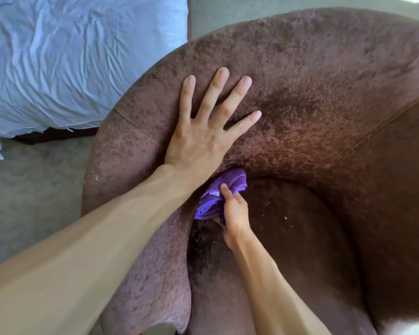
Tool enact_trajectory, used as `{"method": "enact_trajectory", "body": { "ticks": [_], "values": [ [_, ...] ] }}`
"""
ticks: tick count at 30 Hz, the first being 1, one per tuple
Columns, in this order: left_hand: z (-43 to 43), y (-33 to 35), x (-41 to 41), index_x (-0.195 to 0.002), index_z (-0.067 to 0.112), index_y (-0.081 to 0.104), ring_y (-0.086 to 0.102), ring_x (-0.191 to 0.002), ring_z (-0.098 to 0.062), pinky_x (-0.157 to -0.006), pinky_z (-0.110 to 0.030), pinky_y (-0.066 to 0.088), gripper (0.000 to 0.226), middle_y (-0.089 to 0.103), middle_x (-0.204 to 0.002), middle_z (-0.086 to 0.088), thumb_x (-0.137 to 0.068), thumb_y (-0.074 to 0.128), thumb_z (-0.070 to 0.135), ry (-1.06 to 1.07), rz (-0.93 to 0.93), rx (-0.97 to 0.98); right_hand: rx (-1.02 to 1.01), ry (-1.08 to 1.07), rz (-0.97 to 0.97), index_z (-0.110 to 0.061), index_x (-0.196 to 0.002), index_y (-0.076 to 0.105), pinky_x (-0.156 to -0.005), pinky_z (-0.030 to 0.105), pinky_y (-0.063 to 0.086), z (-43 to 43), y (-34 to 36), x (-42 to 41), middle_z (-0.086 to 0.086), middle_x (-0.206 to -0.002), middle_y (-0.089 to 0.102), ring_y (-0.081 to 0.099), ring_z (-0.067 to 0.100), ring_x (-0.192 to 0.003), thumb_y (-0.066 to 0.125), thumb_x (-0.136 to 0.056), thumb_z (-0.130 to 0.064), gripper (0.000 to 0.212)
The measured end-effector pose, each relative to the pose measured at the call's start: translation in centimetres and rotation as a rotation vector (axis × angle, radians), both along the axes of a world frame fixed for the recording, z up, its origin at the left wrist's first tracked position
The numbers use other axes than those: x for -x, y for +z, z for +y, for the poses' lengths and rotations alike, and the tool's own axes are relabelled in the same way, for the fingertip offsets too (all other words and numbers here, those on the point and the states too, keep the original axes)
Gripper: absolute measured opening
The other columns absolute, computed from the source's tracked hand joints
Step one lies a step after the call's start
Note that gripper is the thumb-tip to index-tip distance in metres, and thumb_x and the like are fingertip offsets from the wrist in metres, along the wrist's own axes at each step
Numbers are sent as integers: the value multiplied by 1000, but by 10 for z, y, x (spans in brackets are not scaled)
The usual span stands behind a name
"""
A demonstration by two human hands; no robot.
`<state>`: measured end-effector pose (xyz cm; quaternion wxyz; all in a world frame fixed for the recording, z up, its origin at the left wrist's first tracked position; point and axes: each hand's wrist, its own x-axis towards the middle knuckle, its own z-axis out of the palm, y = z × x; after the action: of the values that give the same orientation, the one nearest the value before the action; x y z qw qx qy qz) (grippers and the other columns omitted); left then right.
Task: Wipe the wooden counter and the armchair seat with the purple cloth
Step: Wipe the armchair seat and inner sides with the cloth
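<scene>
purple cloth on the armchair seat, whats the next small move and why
Probably sweep the purple cloth, gripped by the right hand at the seat's back corner, rightward across the armchair seat over the pale specks lying beside it, which look unwiped. The left hand lies flat on the padded back, bracing.

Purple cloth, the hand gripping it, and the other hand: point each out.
purple cloth (208, 205), head view, on its bunched lower folds
right hand (235, 213), head view, back of the hand
left hand (201, 143), head view, back of the hand
</scene>
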<state>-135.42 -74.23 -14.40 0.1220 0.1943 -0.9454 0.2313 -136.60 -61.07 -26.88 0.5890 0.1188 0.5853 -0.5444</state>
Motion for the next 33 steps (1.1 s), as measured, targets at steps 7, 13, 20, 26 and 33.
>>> {"method": "enact_trajectory", "body": {
  "ticks": [7, 13, 20, 26, 33],
  "values": [
    [6, 21, -12, -153, 39, 30, 4, -153, -42, -114, -71, 13, 61, 4, -168, -11, -98, 51, 20, -25, -65, -80, 16, 282, 20, -18, -80, 69, -61, 27, 55, 25, 20, -54, 4, -81, 76, 69, 16, -70, 65, -94, -28, 18],
    [32, 28, -25, -147, 31, 44, 4, -153, -41, -117, -66, 10, 63, 11, -166, -16, -87, 51, 14, -7, -37, -247, 18, 393, 51, -13, -86, 66, -69, 36, 46, 51, 34, -80, 10, -83, 69, 60, 19, -77, 64, -93, -21, 11],
    [83, 23, -106, -129, 23, 61, 16, -152, -38, -120, -63, 9, 45, 31, -160, -15, -88, 46, 13, 155, -107, -389, 42, 554, 72, -11, -83, 66, -66, 26, 46, 75, 44, -79, 5, -79, 67, 58, 15, -74, 62, -93, -15, 12],
    [102, 52, -188, -121, 23, 63, 18, -152, -35, -120, -63, 6, 39, 34, -158, -12, -86, 52, 12, 413, 147, -369, 106, 216, 601, -7, -70, 50, -70, 39, 42, 43, 113, -60, 5, -75, 55, 49, 12, -70, 64, -91, -39, 40],
    [133, 52, -230, -135, 12, 44, 46, -129, -39, -96, -49, 47, 64, 41, -144, -17, -80, 71, 31, 939, 430, -639, 346, 681, 1427, -29, -71, 46, -66, 30, 43, -37, 221, -82, -1, -88, 40, 55, 17, -72, 57, -87, -48, 28]
  ]
}}
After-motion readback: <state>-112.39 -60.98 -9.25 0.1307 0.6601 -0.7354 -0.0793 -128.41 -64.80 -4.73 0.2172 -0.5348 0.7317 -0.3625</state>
